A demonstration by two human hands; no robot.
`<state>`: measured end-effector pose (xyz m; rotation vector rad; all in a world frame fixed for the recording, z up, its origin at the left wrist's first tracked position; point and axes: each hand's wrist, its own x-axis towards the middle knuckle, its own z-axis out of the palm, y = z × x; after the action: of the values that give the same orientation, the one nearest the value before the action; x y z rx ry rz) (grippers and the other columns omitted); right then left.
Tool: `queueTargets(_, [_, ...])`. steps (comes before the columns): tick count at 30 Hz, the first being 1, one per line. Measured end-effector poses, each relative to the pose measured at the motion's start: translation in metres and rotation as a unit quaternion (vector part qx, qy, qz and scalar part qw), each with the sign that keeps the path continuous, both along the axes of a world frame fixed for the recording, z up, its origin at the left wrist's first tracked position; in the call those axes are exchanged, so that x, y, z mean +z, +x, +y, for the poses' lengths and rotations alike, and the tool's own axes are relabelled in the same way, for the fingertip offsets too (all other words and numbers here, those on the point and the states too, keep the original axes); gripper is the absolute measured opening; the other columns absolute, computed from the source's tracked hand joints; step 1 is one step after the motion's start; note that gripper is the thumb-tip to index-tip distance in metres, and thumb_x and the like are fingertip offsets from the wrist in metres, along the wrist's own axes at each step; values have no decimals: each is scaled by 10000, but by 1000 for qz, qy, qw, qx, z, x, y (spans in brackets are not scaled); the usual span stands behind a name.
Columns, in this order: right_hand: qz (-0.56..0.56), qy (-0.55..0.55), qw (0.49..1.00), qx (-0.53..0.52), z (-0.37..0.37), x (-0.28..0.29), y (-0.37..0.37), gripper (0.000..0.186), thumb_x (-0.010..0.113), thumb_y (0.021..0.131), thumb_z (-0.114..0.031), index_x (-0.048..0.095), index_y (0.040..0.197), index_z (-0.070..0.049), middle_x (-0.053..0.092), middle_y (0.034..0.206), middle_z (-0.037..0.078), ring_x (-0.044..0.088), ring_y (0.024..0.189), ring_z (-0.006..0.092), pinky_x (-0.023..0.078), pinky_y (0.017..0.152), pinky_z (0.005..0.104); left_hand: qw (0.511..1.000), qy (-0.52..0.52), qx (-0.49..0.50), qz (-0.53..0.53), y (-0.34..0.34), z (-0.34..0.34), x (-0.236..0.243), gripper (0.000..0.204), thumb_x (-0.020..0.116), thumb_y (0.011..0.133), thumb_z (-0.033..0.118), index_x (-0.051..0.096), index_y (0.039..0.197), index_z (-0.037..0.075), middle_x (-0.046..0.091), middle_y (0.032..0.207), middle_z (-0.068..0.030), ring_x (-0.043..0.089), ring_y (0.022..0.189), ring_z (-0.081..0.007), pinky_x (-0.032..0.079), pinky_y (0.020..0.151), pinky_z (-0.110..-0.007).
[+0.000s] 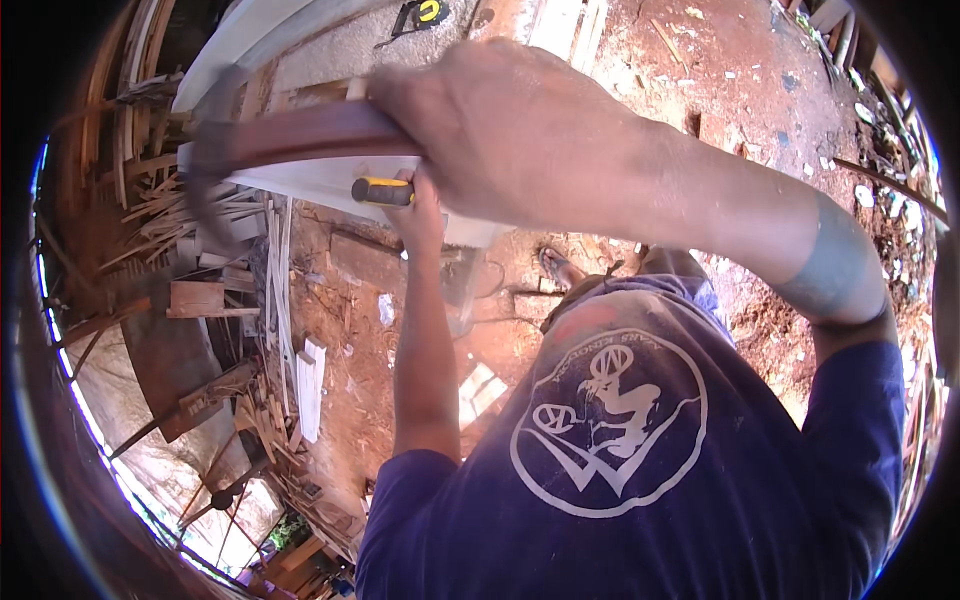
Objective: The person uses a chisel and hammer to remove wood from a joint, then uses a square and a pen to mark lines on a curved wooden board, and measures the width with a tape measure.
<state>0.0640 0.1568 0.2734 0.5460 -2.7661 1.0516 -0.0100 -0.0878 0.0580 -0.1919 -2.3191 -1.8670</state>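
My right hand (pixel 500 130) is raised in the upper middle, closed round the dark reddish handle of a hammer (pixel 300 140), whose motion-blurred head is at the left. Below it my left hand (pixel 418 205) grips a yellow-and-black handle (pixel 372 190), probably a chisel's, over a pale board (pixel 275 176); the tool's working end is hidden. My right hand and the hammer cover part of the board.
A yellow-and-black tape measure (pixel 412 20) lies on a ledge (pixel 330 45) at the top. Scrap wood strips (pixel 220 215) and planks (pixel 310 390) pile up on the left. Debris lies over the reddish dirt floor (pixel 730 90). My feet (pixel 560 268) stand below the board.
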Motion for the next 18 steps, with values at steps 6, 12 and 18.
queueTargets(6, [-119, 73, 989, 53, -4, -48, 2, 309, 622, 842, -70, 590, 1140, 4, 678, 768, 240, 717, 801, 399, 581, 725, 486, 996, 54, 30, -65, -4, -13, -14, 62, 615, 958, 46, 588, 979, -6, 635, 772, -62, 619, 759, -132, 499, 653, -286])
queueTargets(12, [-166, 2, 985, -36, 26, -48, 15, 243, 594, 832, -45, 623, 1058, 40, 673, 764, 256, 712, 805, 402, 559, 762, 486, 1000, -16, -1, -9, 14, 7, 44, 142, 692, 888, 46, 580, 808, 12, 612, 727, -69, 583, 675, -146, 494, 657, -310])
queueTargets(18, [-170, -104, 972, -125, 35, -36, 16, 238, 570, 831, -76, 649, 1016, 53, 687, 850, 280, 701, 822, 409, 534, 780, 484, 992, -19, -104, -68, 7, -21, 50, 161, 739, 868, 72, 592, 809, 44, 634, 778, -53, 598, 739, -134, 490, 689, -302])
